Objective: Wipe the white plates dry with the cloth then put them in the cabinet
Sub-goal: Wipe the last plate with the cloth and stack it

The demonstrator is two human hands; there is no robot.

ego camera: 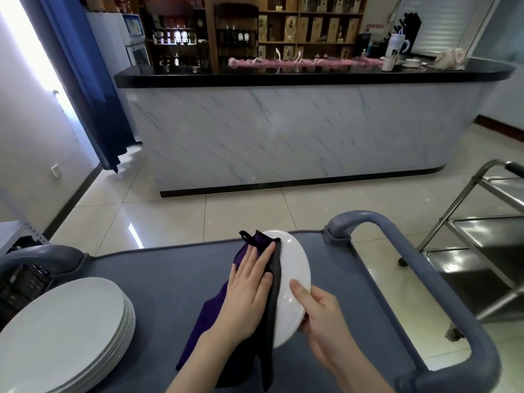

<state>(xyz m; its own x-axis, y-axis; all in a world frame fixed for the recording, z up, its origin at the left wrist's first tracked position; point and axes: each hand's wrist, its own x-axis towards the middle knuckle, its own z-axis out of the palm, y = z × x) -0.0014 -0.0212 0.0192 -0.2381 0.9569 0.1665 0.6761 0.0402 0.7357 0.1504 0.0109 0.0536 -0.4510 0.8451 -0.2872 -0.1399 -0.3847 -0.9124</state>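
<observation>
1. the right hand (320,321) is clamped on the near rim of a white plate (295,262), thumb laid on its face, holding it tilted on edge above the cart top (158,285).
2. the left hand (249,287) has its fingers straight and together, pressing the cloth (249,364) flat against the plate's left side.
3. the cloth is soft and limp, dark purple with a black edge and a small hanging loop at the far end. it drapes down over the cart.
4. the plate is round, shallow, glossy and smooth, so probably slippery if wet.
5. this looks like the wiping step, early in the task: a stack of plates (65,330), large and matt white, waits at the near left.
6. next, likely turn the plate to dry its other face, keeping the rim grip firm.
7. the cart is grey plastic with a rounded handle (425,265). to its right stands a steel trolley (482,245).
8. far off is a marble-fronted counter (283,131). i cannot tell which is the cabinet.
</observation>
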